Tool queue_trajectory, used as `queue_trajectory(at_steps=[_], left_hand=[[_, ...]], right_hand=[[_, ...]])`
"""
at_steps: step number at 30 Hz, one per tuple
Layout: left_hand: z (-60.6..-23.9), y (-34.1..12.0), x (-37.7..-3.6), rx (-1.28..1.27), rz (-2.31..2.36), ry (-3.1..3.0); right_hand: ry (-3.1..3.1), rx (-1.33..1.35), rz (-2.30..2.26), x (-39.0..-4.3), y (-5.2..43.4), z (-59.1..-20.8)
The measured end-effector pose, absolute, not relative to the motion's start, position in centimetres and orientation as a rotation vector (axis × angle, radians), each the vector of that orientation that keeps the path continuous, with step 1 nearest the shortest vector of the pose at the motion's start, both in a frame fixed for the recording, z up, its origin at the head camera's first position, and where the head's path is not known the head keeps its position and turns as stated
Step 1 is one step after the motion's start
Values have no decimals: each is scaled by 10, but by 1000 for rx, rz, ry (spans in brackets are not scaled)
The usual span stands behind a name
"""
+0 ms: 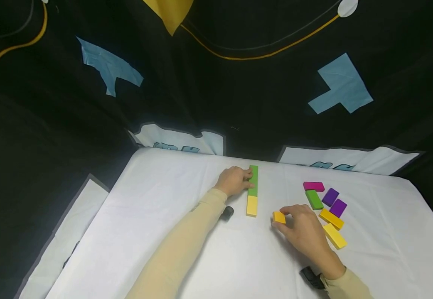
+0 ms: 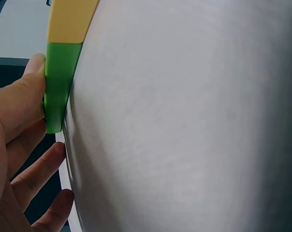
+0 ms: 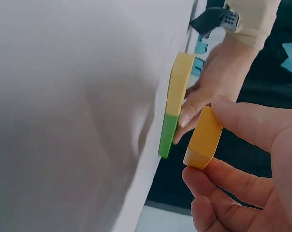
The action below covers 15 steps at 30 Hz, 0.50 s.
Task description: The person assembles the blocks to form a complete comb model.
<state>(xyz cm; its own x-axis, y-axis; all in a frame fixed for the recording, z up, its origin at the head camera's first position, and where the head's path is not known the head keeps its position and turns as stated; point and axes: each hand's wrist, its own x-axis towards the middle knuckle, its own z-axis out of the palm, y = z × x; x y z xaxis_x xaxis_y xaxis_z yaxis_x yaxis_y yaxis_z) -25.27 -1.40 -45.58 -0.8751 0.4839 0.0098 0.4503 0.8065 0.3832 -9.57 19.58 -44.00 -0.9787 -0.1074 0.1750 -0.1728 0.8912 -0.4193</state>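
Right hand (image 1: 306, 232): thumb and fingers curled in a pinch round a small orange rectangular wooden block (image 1: 279, 217), which the right wrist view shows lifted off the surface with its long faces gripped. Left hand (image 1: 234, 181): fingers fairly straight, thumb and fingertips pressed against the side of a long green rectangular block (image 1: 253, 180) that lies flat on the white cloth-covered bench (image 1: 171, 232), end to end and touching a pale yellow rectangular block (image 1: 252, 205); together they form one straight line. Judgement on the step in hand: the orange block appears meant for the near end of that line, so it should be turned parallel to the yellow block, lowered flat just beside the free end and slid until the faces meet, while the left hand braces the green block against shifting. Risk: a skewed approach could knock the yellow block out of line. To the right lie loose blocks: magenta (image 1: 313, 186), green (image 1: 314, 199), two purple (image 1: 334, 202) and two yellow-orange (image 1: 333, 227).
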Motion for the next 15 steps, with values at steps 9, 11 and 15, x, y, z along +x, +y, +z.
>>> queue_trajectory(at_steps=[9,11,15], left_hand=[[-456,-14,-254,746,579,2888],[-456,-13,-253,738,585,2889],[-455,-13,-253,730,592,2888]], right_hand=[[-2866,322,623,-98,177,-442],[-2860,337,617,-99,174,-442],[-2846,364,600,-99,168,-443]])
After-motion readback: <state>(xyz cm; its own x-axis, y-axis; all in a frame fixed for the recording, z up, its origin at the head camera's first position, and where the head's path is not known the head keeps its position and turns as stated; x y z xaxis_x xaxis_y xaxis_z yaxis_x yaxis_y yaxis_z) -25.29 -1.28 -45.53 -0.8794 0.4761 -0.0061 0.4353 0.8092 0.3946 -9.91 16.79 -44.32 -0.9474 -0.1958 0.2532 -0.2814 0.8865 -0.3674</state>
